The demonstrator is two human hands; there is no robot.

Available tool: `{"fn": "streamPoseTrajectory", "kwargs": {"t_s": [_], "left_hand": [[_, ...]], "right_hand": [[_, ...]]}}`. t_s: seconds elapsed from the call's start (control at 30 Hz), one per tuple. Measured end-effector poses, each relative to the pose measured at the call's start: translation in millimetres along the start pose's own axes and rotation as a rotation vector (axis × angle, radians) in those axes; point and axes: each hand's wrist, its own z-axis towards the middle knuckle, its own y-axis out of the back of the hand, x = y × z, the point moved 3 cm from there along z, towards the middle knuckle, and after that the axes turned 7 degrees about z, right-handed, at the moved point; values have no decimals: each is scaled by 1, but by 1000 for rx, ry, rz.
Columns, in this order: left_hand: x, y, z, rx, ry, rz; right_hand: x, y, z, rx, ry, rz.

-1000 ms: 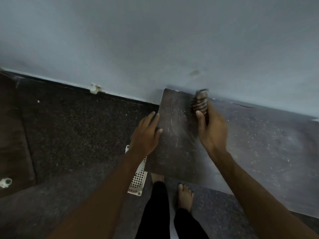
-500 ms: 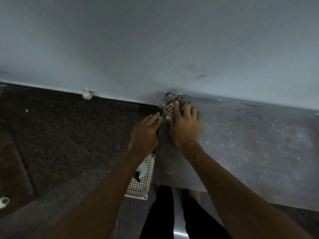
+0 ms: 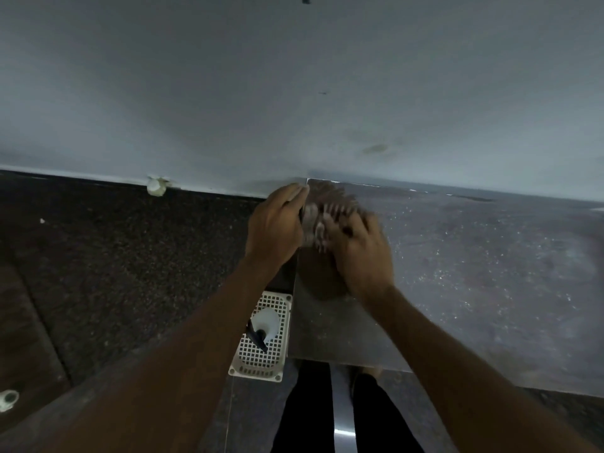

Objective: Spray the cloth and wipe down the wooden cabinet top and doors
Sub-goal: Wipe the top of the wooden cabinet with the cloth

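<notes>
Back-left corner of the dark, speckled wooden cabinet top (image 3: 474, 273), abutting the smooth pale wall (image 3: 294, 93); open surface extends rightward. The left hand (image 3: 274, 223) grips the top's left edge, fingers curled over it. The motion-blurred right hand (image 3: 359, 253) covers the striped cloth (image 3: 322, 214) beside that corner; whether its fingers are curled cannot be told. Below, a white perforated basket (image 3: 258, 361) holds a white spray bottle (image 3: 268, 322).

The dark brown flat cabinet top (image 3: 457, 273) before you has a smooth face with a dull sheen, flecked with pale specks. Your brown-and-white striped cloth (image 3: 322, 217) is blurred, though it looks like soft woven fabric. The white perforated rectangular basket (image 3: 258, 367) and the white spray bottle (image 3: 269, 322) in it are matt plastic. The pale grey wall (image 3: 228, 93) is matt paint, and the dark speckled floor (image 3: 114, 256) is grainy.
</notes>
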Motion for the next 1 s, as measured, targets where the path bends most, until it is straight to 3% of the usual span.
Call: {"fn": "streamPoseTrajectory", "kwargs": {"t_s": [0.17,0.3,0.47,0.57,0.87,1.0], "left_hand": [[2,0,3,-6,27,85],[6,-8,5,-30,-66,53],[9,-8,18,53,-173,9],[7,-6,23,156,-199,50],[17,-1,32,114,-146,-3],[15,-1,32,168,-242,19]], "right_hand": [[9,20,77,32,-54,-41],[16,15,49,16,-60,7],[28,-16,-17,146,-31,24],[29,-20,-31,105,-46,53],[30,1,75,-49,-101,26],[34,1,56,-104,-47,14]]}}
